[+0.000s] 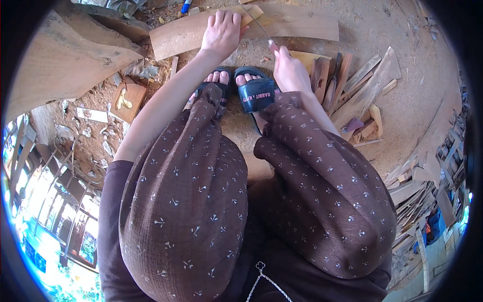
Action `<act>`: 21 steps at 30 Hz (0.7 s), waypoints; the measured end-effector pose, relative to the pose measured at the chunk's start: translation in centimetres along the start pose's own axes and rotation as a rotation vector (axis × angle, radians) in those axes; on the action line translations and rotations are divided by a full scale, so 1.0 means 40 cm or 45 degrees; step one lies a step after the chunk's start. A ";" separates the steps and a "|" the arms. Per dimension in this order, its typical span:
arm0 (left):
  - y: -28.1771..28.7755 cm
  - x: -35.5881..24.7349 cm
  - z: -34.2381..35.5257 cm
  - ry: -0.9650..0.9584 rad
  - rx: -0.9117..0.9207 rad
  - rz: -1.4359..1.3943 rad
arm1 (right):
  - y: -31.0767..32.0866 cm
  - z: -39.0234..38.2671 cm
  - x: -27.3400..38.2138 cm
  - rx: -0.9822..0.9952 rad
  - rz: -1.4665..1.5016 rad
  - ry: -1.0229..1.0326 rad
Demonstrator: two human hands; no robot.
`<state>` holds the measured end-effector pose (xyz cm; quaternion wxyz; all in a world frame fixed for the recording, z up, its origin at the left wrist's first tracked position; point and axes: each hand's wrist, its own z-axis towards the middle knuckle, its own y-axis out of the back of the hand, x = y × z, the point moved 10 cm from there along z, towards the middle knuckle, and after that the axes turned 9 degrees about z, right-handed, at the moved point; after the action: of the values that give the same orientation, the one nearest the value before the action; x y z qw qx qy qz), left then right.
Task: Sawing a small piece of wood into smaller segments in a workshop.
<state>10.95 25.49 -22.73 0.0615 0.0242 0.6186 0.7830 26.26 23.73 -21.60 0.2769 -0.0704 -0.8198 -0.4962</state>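
Observation:
My left hand (221, 35) presses down on a narrow yellowish wood piece (252, 14), holding it on a long pale plank (307, 22), with fingers bent over it and thumb at its right side. My right hand (289, 68) is closed round the handle of a tool with a thin metal blade (259, 26), which crosses the plank at the end of the yellowish piece. Below the plank are my two feet in dark slide sandals (254, 95).
Loose boards and offcuts (372, 90) lie at the right, beside darker strips (334, 80). A large wooden slab (70, 60) and a small orange-brown block (128, 100) are at the left, amid wood chips. A blue marker (185, 6) lies beyond the plank. Stacked scraps (432, 181) line the right edge.

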 end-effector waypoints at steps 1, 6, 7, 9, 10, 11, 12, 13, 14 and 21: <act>-0.001 0.007 0.001 0.046 0.013 0.005 | 0.000 0.009 -0.006 0.033 -0.006 -0.041; -0.007 0.006 -0.001 0.062 0.077 -0.063 | 0.015 -0.022 -0.032 0.073 -0.020 0.004; -0.004 0.006 0.002 0.056 0.055 -0.079 | 0.028 -0.040 -0.040 0.028 -0.026 0.017; -0.005 0.004 0.003 0.036 0.053 -0.063 | 0.023 -0.072 -0.080 0.065 -0.072 -0.110; -0.005 0.004 0.002 0.034 0.052 -0.060 | 0.031 -0.085 -0.082 0.048 -0.079 -0.093; -0.007 0.004 0.001 0.027 0.054 -0.058 | 0.031 -0.090 -0.093 0.066 -0.109 -0.145; -0.007 0.003 0.002 0.017 0.043 -0.033 | 0.036 -0.083 -0.079 0.035 -0.091 -0.085; -0.006 0.000 0.002 0.008 0.031 -0.009 | 0.032 -0.069 -0.074 0.061 -0.078 -0.084; -0.006 -0.002 0.001 0.009 0.030 -0.015 | 0.032 -0.046 -0.057 0.051 -0.054 -0.039; -0.004 0.000 0.007 0.052 0.033 0.050 | 0.020 0.054 0.009 0.070 0.000 0.055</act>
<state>10.98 25.78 -22.81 0.0331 0.0214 0.6291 0.7763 25.43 25.93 -21.54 0.2964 -0.0519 -0.8271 -0.4748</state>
